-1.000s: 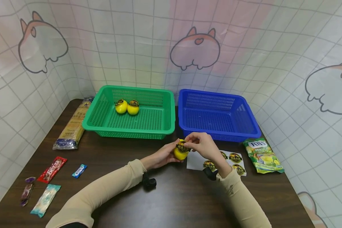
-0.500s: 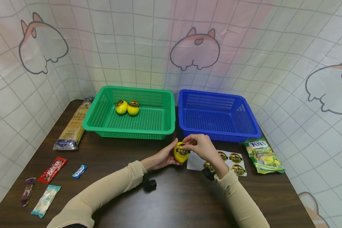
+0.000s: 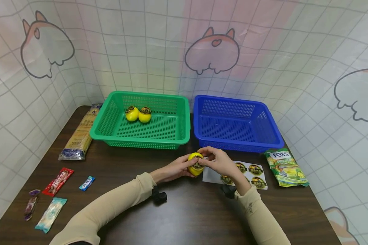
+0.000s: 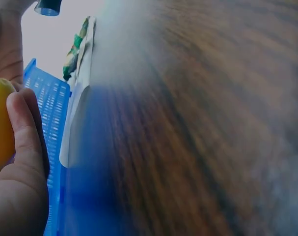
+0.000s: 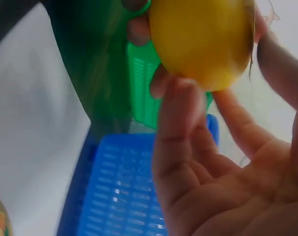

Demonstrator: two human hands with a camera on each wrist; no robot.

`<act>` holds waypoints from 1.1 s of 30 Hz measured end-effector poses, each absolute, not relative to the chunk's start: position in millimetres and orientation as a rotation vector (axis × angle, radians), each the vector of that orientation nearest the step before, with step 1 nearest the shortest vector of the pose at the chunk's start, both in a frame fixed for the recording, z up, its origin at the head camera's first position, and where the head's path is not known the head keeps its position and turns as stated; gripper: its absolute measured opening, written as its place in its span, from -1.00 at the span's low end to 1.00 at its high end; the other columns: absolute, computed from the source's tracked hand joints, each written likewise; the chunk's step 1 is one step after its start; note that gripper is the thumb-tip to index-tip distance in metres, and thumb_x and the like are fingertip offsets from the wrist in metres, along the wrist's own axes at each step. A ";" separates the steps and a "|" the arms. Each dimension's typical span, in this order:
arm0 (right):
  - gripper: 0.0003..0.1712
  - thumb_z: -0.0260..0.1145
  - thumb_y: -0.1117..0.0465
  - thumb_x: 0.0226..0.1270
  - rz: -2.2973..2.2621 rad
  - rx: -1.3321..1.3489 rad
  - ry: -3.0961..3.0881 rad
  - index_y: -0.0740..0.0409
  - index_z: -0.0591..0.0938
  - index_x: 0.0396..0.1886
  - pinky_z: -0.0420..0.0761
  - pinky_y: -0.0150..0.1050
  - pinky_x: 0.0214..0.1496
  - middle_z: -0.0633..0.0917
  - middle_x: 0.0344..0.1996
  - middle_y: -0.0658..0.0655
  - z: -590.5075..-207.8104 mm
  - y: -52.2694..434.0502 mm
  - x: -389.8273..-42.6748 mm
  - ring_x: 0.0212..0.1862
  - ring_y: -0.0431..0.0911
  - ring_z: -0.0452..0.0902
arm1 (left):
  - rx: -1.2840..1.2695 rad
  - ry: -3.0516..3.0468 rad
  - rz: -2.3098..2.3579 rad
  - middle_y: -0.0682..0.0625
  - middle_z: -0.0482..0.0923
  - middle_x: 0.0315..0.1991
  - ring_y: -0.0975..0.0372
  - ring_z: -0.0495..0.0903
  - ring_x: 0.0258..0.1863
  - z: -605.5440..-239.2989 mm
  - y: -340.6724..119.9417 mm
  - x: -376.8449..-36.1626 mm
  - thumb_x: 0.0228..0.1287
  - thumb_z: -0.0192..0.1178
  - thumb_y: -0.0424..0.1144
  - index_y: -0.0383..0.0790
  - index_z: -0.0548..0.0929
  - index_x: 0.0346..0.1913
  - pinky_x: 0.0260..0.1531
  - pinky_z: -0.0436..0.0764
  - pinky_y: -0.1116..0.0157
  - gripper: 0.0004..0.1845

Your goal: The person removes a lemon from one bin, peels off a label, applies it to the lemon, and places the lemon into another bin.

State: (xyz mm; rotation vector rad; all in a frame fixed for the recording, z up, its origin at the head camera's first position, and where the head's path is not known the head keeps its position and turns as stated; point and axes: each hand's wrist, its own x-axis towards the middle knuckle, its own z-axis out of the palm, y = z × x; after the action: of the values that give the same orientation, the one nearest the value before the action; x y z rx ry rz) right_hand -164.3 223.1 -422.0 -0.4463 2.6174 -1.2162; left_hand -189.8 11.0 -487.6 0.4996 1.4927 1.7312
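Observation:
My left hand (image 3: 175, 168) grips a yellow lemon (image 3: 194, 171) above the table, thumb on the near-top side and fingers round its left. A round black-and-gold sticker (image 3: 198, 166) lies on the lemon's face. My right hand (image 3: 220, 163) has its thumb on the sticker, with the fingers bent by the lemon's right side. In the right wrist view a right fingertip meets the underside of the lemon (image 5: 203, 44), and the sticker's edge shows at its right. The left wrist view has only part of the lemon (image 4: 0, 125), behind the left fingers (image 4: 27, 132).
A white sticker sheet (image 3: 213, 177) lies under my right forearm. Behind stand a green basket (image 3: 141, 143) with two stickered lemons (image 3: 144, 115) and a blue basket (image 3: 239, 146). A FOX'S candy bag (image 3: 286, 168) lies right; a pasta pack (image 3: 81, 134) and several wrapped sweets (image 3: 58, 181) lie left.
My right thumb has moved from pinching the sticker's right edge onto its face, and the sticker now sits closer against the lemon. My left hand has kept its grip while the lemon turned slightly.

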 end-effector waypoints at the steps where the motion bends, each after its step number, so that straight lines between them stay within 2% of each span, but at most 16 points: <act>1: -0.49 0.33 -0.03 0.38 -1.224 -0.462 2.580 0.08 0.57 0.23 0.70 -0.17 -0.04 0.67 0.12 0.21 -423.8 224.1 -164.3 -0.02 0.00 0.68 | 0.510 1.499 1.728 -0.24 0.42 0.20 0.23 0.60 -0.03 -487.1 11.2 -189.7 0.59 -0.13 0.06 -0.26 0.16 0.48 -0.04 0.68 0.37 -0.38; 5: -0.34 0.27 -0.05 0.43 -1.283 -0.503 2.454 0.17 0.43 0.40 0.73 -0.10 0.05 0.54 0.30 0.30 -430.0 225.7 -165.2 0.10 0.14 0.66 | 0.553 1.522 1.716 -0.26 0.43 0.22 0.22 0.61 0.02 -485.9 12.9 -190.1 0.61 -0.18 0.06 -0.26 0.21 0.46 0.04 0.70 0.30 -0.42; 11: -0.32 0.30 0.01 0.42 -1.374 -0.512 2.355 0.22 0.40 0.41 0.76 -0.12 0.01 0.53 0.31 0.33 -432.8 225.0 -165.9 0.12 0.18 0.65 | 0.554 1.560 1.711 -0.29 0.45 0.22 0.19 0.63 0.03 -489.3 11.6 -190.0 0.58 -0.13 0.07 -0.23 0.26 0.44 0.10 0.71 0.21 -0.42; 17: -0.33 0.34 0.10 0.39 -1.491 -0.446 2.234 0.27 0.41 0.40 0.75 0.09 -0.01 0.57 0.25 0.40 -437.6 227.9 -166.8 0.01 0.06 0.71 | 0.539 1.553 1.707 -0.33 0.45 0.25 0.13 0.66 0.04 -492.1 7.3 -189.2 0.55 -0.04 0.07 -0.20 0.29 0.45 0.08 0.72 0.16 -0.42; 24: -0.33 0.38 0.16 0.35 -1.589 -0.445 2.159 0.29 0.43 0.38 0.75 0.10 -0.03 0.60 0.18 0.41 -443.4 227.0 -164.7 -0.12 -0.15 0.73 | 0.521 1.527 1.703 -0.37 0.46 0.23 0.12 0.69 0.03 -493.2 -1.6 -186.6 0.54 -0.01 0.06 -0.21 0.25 0.47 0.00 0.74 0.23 -0.38; 29: -0.32 0.40 0.16 0.32 -1.639 -0.460 2.123 0.32 0.44 0.36 0.74 0.16 -0.05 0.62 0.12 0.40 -444.8 227.5 -163.2 -0.16 -0.18 0.73 | 0.505 1.503 1.703 -0.38 0.44 0.26 0.11 0.67 0.07 -490.0 -5.0 -183.5 0.55 -0.03 0.05 -0.18 0.20 0.51 0.04 0.73 0.21 -0.37; 33: -0.35 0.40 0.15 0.32 -1.668 -0.489 2.083 0.29 0.46 0.34 0.75 0.13 -0.06 0.64 0.07 0.33 -446.9 229.2 -162.1 -0.15 -0.19 0.73 | 0.521 1.489 1.685 -0.39 0.41 0.28 0.10 0.66 0.10 -487.6 -8.0 -181.5 0.54 -0.03 0.07 -0.18 0.17 0.53 0.06 0.72 0.19 -0.34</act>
State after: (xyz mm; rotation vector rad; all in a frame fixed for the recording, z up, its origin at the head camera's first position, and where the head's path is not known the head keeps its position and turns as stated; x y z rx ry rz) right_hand -162.1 229.2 -446.9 -0.4888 2.0826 -1.6684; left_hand -181.5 -8.0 -487.6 0.5210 1.4893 1.6848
